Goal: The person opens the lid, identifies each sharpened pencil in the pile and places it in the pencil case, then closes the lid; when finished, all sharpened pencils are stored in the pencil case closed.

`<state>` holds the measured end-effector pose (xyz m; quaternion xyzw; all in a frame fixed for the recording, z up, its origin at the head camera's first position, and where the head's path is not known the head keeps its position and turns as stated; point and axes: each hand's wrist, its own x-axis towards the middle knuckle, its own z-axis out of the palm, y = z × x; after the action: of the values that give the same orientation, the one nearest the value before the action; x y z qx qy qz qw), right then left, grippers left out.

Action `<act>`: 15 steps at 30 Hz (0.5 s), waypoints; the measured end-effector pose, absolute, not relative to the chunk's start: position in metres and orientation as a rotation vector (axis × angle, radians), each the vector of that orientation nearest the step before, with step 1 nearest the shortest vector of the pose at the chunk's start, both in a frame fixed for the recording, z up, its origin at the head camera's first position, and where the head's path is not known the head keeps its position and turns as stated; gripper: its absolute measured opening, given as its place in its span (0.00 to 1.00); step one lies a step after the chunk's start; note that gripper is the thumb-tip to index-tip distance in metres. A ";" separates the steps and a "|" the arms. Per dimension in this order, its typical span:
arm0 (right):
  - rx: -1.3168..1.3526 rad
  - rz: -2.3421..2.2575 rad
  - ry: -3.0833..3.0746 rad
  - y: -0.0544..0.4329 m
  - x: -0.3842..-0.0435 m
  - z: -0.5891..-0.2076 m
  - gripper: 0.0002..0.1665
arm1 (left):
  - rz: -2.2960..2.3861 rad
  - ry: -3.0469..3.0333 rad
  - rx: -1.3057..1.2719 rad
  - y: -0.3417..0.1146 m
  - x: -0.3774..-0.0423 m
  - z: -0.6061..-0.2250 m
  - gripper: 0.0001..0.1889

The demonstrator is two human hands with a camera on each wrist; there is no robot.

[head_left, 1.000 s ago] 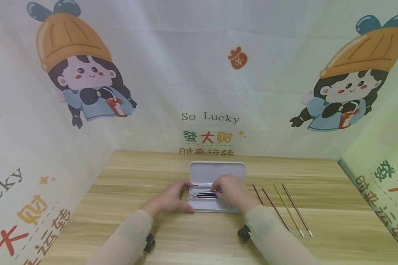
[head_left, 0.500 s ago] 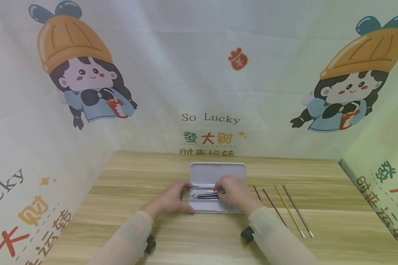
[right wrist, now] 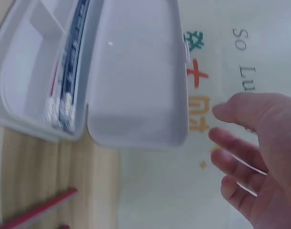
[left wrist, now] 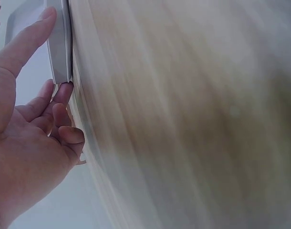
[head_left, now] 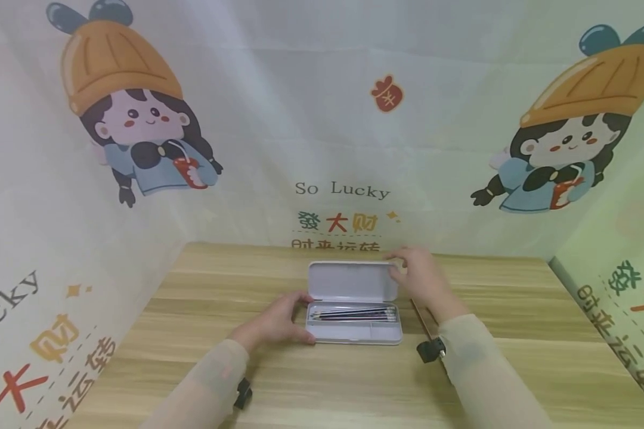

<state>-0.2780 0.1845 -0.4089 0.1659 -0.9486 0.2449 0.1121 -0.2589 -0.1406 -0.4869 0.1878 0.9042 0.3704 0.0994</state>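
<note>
A white pencil case (head_left: 338, 332) lies on the table with its lid (head_left: 352, 280) raised at the back. Several dark pencils (head_left: 354, 314) lie side by side in its rear compartment, eraser ends to the right. My left hand (head_left: 272, 322) grips the case's left end, thumb at the front corner and fingers towards the back; the left wrist view shows the thumb (left wrist: 33, 36) on its side. By the lid's right edge is my right hand (head_left: 424, 280), fingers loosely spread. In the right wrist view a gap separates this hand (right wrist: 260, 157) from the lid.
A reddish pencil (head_left: 423, 316) lies right of the case, partly under my right forearm, which hides other things there. The front compartment has a divider (right wrist: 45, 19). A printed cloth (head_left: 247, 149) hangs behind the wooden table (head_left: 204, 286).
My right hand has left the pencils in the case and moved up and right to the lid's right edge. The right forearm now covers most loose pencils. My left hand stays put.
</note>
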 end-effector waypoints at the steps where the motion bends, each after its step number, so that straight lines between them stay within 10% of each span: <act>1: 0.470 0.725 -2.783 0.188 -0.279 -0.408 0.19 | 1.096 2.676 0.556 -0.141 -0.259 -0.487 0.45; 15: 0.450 0.839 -2.860 0.199 -0.275 -0.418 0.20 | 1.086 2.706 0.545 -0.140 -0.256 -0.485 0.45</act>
<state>-0.2747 0.1992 -0.4180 0.1490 -0.9469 0.2777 0.0635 -0.2563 -0.1397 -0.4848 0.1830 0.9088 0.3647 0.0876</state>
